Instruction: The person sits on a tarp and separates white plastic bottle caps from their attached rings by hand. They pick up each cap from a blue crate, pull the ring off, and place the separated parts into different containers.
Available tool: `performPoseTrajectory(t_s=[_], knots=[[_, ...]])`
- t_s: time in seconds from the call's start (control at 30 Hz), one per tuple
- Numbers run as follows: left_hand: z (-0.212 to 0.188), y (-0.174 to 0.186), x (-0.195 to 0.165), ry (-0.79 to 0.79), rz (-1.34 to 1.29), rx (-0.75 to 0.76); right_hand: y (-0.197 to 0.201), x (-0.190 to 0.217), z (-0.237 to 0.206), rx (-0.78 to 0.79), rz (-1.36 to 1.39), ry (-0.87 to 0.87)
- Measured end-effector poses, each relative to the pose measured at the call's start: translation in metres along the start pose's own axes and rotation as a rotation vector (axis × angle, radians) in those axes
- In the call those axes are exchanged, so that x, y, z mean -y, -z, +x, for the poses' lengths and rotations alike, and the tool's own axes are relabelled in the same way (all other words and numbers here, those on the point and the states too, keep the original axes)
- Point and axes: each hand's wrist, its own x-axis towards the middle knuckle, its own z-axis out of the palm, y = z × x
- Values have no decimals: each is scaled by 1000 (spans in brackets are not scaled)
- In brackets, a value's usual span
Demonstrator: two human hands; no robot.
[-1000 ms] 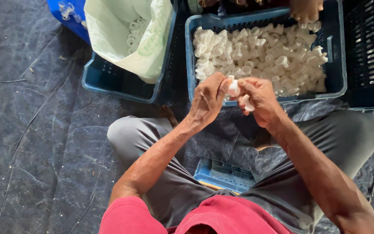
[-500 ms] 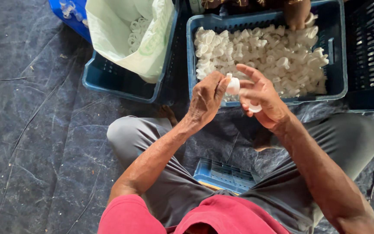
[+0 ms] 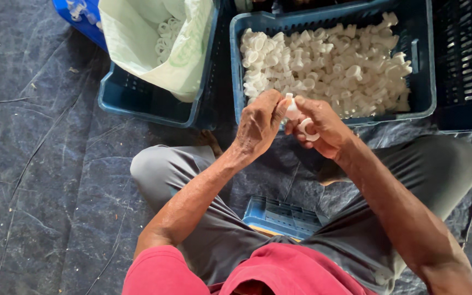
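Note:
My left hand point(image 3: 259, 123) and my right hand point(image 3: 319, 127) meet just in front of a blue crate point(image 3: 425, 65). Between their fingertips they pinch a small white plastic piece point(image 3: 291, 108). A white plastic ring point(image 3: 307, 129) sits in the lower fingers of my right hand. The crate is filled with several white plastic pieces point(image 3: 329, 65) of the same kind. I sit cross-legged in grey trousers, both forearms reaching forward over my knees.
A second blue crate point(image 3: 137, 98) at the left holds a pale green bag point(image 3: 154, 43) with white rings inside. A dark slatted crate point(image 3: 468, 60) stands at the right. A small blue crate point(image 3: 279, 216) lies between my legs. Dark plastic sheeting point(image 3: 39, 164) covers the floor.
My right hand's fingers, spread half a second ago, have closed back onto the white piece. Both hands stay together in front of the crate.

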Motion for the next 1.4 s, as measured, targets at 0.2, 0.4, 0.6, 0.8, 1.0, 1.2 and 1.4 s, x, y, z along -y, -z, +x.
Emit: performPoseTrajectory(t_s=[0.2, 0.4, 0.6, 0.8, 1.0, 1.2, 1.4], knots=[[4, -11, 30, 696, -615, 125, -19, -1, -7, -136, -608, 451], [7, -11, 44, 1062, -762, 250, -23, -5, -15, -201, -1044, 579], [4, -18, 40, 724, -883, 278, 2, -3, -8, -199, -722, 475], [2, -22, 37, 502, -662, 222, 14, -3, -1, -273, -289, 71], [3, -12, 21, 496, -571, 206, 3, 9, -15, -88, -175, 113], [1, -9, 18, 405, -663, 247, -2, 2, -10, -71, 25, 50], [-4, -19, 58, 672, -502, 32, 28, -5, -9, -276, 202, 200]])
